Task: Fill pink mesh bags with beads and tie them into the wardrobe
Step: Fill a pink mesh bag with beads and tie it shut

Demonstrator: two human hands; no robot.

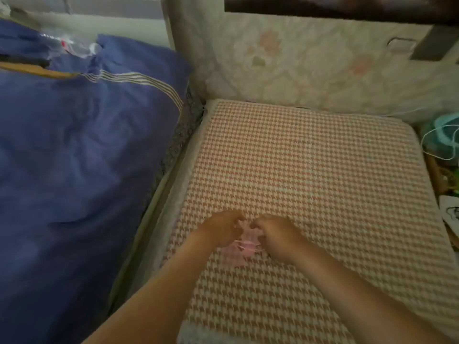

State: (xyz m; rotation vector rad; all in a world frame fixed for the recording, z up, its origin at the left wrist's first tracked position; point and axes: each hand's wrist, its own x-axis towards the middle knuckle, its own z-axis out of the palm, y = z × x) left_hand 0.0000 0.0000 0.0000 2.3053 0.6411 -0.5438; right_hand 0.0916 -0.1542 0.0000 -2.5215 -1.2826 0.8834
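1. We see one pink mesh bag [239, 248] on the houndstooth cushion [310, 175].
2. Our two hands, left hand [221, 228] and right hand [278, 235], meet over it, fingers pinching its top.
3. One blue duvet [74, 157] lies left.

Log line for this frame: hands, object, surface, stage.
left hand: holds bag | right hand: holds bag | bag: pink, on cushion | stage: working bag mouth; beads not visible

A red-and-white houndstooth cushion [310, 170] lies against a pale floral panel [310, 63]. To its left, a rumpled blue quilt [74, 157] with white stripes carries a clear plastic bag [72, 47] at its far end. A teal object [444, 137] and a white cord [440, 158] sit blurred at the cushion's right.
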